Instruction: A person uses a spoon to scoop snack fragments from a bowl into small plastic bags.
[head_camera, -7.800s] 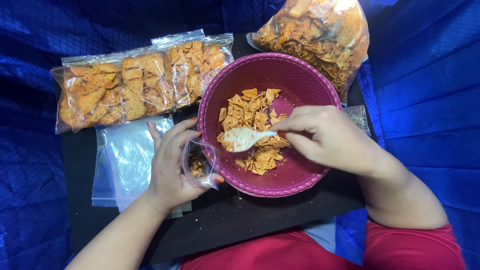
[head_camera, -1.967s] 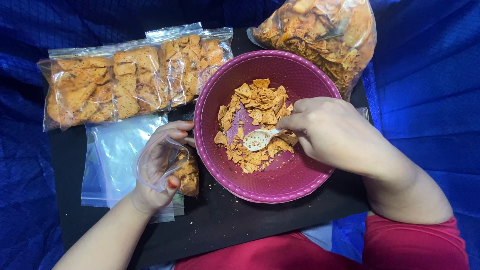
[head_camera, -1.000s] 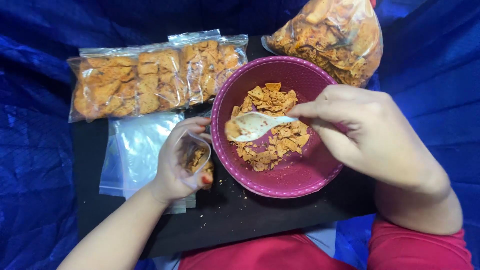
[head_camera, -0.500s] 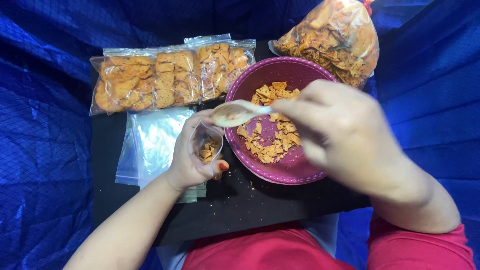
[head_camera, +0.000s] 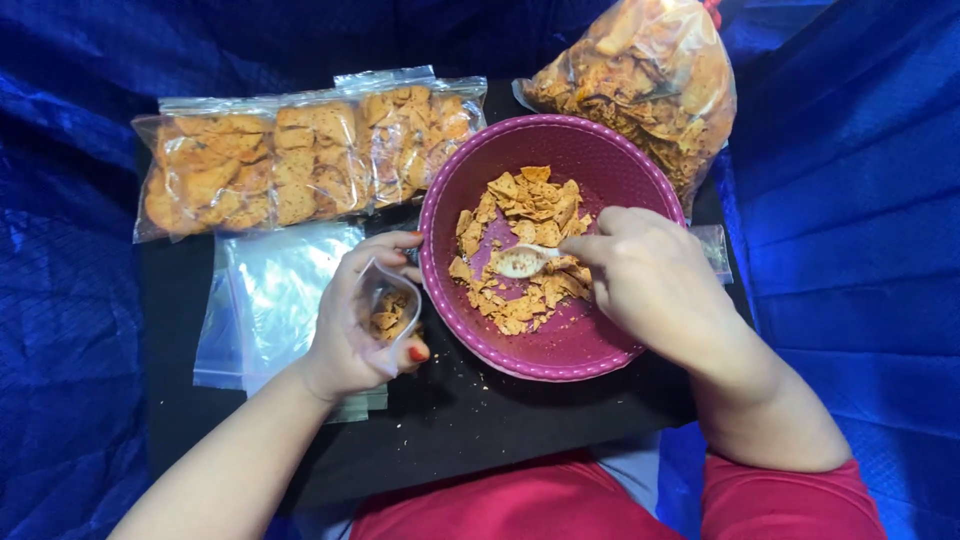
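In the purple bowl (head_camera: 556, 345), a white spoon (head_camera: 522, 261) is gripped by the closed right hand (head_camera: 652, 283) & dug into chips (head_camera: 524, 250), a small bag (head_camera: 388, 312) is held open by the curled left hand (head_camera: 352, 335); a level carry is likely req'd next.

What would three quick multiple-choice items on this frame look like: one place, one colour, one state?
1. Where is the spoon's tip?
A. in the bowl among the chips
B. inside the small bag
C. on the black board

2. What colour is the bowl?
A. green
B. magenta
C. white

3. How is the small bag in the left hand?
A. sealed flat
B. held open, some chips inside
C. empty

Answers: 1 A, the spoon in the right hand lies on the chips in the bowl. 2 B, its rim is magenta. 3 B, the left hand keeps the small bag mouth up and open.
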